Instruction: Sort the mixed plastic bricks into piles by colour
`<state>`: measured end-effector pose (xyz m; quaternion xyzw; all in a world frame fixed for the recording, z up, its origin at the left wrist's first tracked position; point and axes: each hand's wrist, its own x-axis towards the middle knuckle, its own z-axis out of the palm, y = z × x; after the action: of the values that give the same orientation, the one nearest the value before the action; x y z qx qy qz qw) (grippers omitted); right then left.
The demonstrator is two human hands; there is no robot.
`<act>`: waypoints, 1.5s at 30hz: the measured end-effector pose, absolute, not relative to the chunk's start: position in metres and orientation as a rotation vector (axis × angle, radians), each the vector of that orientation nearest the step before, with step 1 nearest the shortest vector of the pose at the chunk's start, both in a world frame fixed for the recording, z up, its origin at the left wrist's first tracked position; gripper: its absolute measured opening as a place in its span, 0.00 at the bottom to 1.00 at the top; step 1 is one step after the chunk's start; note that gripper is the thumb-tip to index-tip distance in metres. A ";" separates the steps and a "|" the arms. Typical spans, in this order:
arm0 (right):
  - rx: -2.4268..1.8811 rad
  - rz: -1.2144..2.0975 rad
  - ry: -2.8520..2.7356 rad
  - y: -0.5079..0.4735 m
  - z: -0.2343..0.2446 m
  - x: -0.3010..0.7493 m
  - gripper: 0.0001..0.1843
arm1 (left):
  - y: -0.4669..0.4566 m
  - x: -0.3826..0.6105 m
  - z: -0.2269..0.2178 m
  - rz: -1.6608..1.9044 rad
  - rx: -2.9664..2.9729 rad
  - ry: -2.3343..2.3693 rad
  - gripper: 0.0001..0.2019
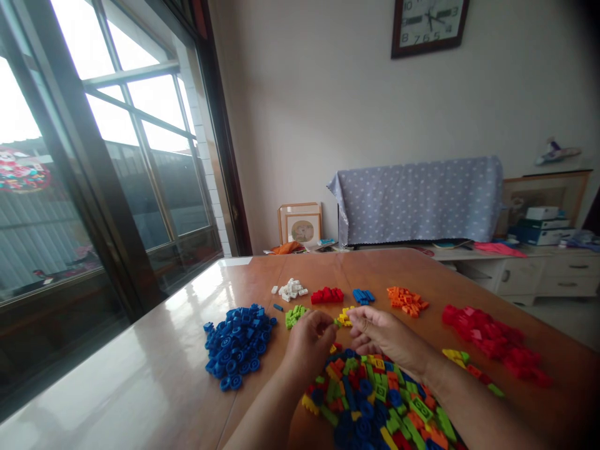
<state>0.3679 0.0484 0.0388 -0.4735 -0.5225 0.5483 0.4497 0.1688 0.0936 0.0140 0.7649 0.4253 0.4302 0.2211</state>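
My left hand and my right hand meet above the far edge of a mixed heap of coloured plastic bricks. Both hands are closed in a pinch, and a small green piece shows between their fingertips. Sorted piles lie around them on the wooden table: blue round pieces to the left, green bricks, yellow bricks, white bricks, red bricks, blue bricks, orange bricks and a long red pile at the right.
A few yellow and green pieces lie right of my right wrist. A large window runs along the left. Behind the table stand a cloth-covered object, picture frames, a white cabinet with boxes, and a wall clock.
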 end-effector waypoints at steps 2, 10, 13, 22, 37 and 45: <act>-1.193 1.308 -1.268 0.050 0.039 0.372 0.27 | 0.105 0.154 0.014 1.248 2.088 1.349 0.09; -1.239 1.211 -1.215 0.060 0.034 0.384 0.24 | 0.124 0.121 0.014 1.013 2.135 1.914 0.11; -1.217 1.210 -1.217 0.059 0.036 0.385 0.25 | 0.121 0.127 0.013 0.848 2.187 1.976 0.11; -1.190 1.171 -1.212 0.058 0.040 0.391 0.23 | 0.124 0.133 0.009 0.744 2.252 1.995 0.13; -1.205 1.155 -1.217 0.058 0.040 0.394 0.22 | 0.129 0.133 0.004 0.872 2.201 1.967 0.14; -1.288 1.144 -1.248 0.060 0.039 0.401 0.17 | 0.120 0.144 0.013 0.962 2.312 1.577 0.10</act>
<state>0.4006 0.0602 0.0386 -0.5292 -0.5128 0.4702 0.4858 0.1443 0.1202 0.0130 0.7780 0.5306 0.3239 0.0909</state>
